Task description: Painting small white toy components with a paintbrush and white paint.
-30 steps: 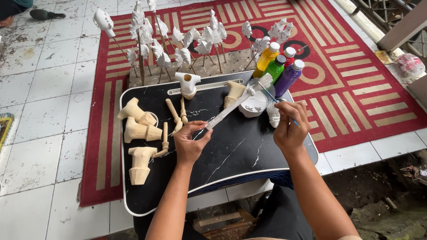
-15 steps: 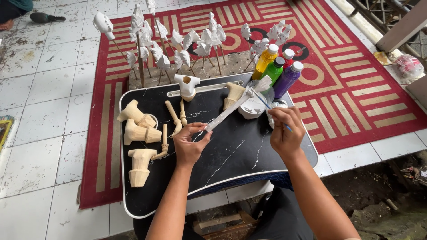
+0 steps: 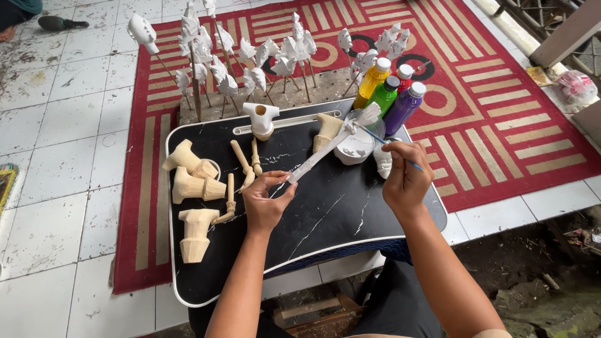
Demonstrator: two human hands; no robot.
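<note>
Head view: the left hand (image 3: 266, 203) pinches the lower end of a long white-painted stick puppet piece (image 3: 328, 150), holding it slanted above the black table (image 3: 325, 219), its carved head over the small paint bowl (image 3: 355, 147). The right hand (image 3: 405, 178) has its grip closed on a thin brush (image 3: 391, 150) whose tip meets the carved end. To paint well, I judge, keep the stick steady and turn it slowly under light strokes (bare wooden parts (image 3: 194, 188) lie well apart to the left). The piece looks evenly white, slim, with a flared top.
</note>
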